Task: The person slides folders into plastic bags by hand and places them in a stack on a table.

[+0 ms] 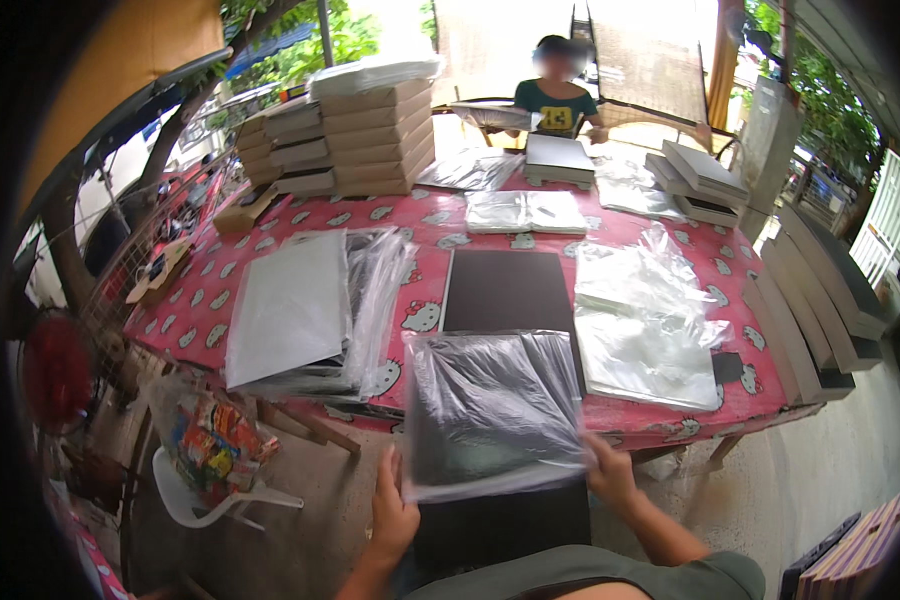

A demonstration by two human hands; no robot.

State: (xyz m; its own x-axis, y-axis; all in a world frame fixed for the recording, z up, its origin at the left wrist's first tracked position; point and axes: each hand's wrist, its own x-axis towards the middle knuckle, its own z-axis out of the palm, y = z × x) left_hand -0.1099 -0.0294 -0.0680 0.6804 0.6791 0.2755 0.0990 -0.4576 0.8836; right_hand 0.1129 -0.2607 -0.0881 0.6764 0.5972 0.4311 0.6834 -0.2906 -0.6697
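A clear plastic sleeve [495, 410] with a dark sheet showing through it stretches between my two hands, at the near edge of the table. My left hand [393, 510] is at the sleeve's lower left edge, fingers pointing up along it. On the other side, my right hand [612, 477] grips the right edge. Beyond the sleeve a dark flat board [505, 290] lies on the table, partly covered by it. Below the sleeve, near my body, is a black surface [500, 525]; I cannot tell whether it belongs to the same board.
Left of the sleeve lie white and dark sheets [290, 305] in plastic; to the right, a pile of clear bags [645, 330]. Stacked boxes [375, 135] stand at the far left. Across the pink table [430, 270] a person [558, 95] sits. A white chair [190, 500] is at the lower left.
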